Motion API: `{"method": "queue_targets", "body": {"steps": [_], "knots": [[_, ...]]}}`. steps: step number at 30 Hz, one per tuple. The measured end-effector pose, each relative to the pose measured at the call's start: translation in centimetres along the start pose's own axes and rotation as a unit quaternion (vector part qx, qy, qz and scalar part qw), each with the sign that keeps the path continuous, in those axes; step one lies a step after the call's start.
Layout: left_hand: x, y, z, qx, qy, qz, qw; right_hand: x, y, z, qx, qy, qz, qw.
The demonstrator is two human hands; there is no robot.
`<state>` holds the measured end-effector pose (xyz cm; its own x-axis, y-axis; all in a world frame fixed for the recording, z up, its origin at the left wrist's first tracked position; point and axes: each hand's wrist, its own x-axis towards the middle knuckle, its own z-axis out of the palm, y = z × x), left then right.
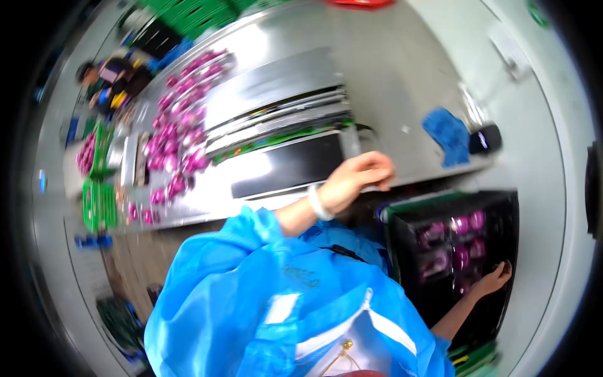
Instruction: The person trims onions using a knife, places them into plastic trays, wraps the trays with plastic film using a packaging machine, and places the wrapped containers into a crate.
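Observation:
My left hand (364, 177), with a white band at the wrist, is held over the near edge of the metal table (402, 88). Its fingers are loosely curled and I see nothing in them. Low at the right, my right hand (497, 276) is at the far-side rim of a black crate (433, 308), its fingers bent against that rim. Packs of shiny purple round items, apparently red onions (461, 254), lie inside the crate. Motion blur softens both hands.
A flat machine with a dark panel (289, 166) is set into the table. Many loose purple onions (169, 147) lie left of it. A blue cloth (447, 135) and a black object (485, 139) lie at the right. Green crates (99, 204) and another person (116, 81) are at the left.

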<state>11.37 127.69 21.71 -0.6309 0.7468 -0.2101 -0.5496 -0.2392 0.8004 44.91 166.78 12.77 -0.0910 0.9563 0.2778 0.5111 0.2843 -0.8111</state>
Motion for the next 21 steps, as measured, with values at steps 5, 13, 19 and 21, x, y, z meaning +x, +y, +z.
{"method": "queue_targets", "body": {"steps": [5,13,19,21], "knots": [[0.5,4.7,1.8,-0.203,-0.139,0.142,0.959,-20.6,-24.6,12.5,0.379,-0.556,-0.070,0.736],[-6.6,13.7,-8.1,-0.210,0.034,0.325,0.921,-42.7,-37.3,17.5,0.357,-0.812,0.137,0.441],[-15.8,13.7,-21.8,0.536,0.341,0.552,0.540,-51.8,-37.6,20.6,0.113,-0.925,-0.082,0.355],[-20.3,12.5,-29.1,0.557,0.426,0.465,0.541,-54.2,-38.2,21.9,0.112,-0.930,-0.149,0.316]]}}
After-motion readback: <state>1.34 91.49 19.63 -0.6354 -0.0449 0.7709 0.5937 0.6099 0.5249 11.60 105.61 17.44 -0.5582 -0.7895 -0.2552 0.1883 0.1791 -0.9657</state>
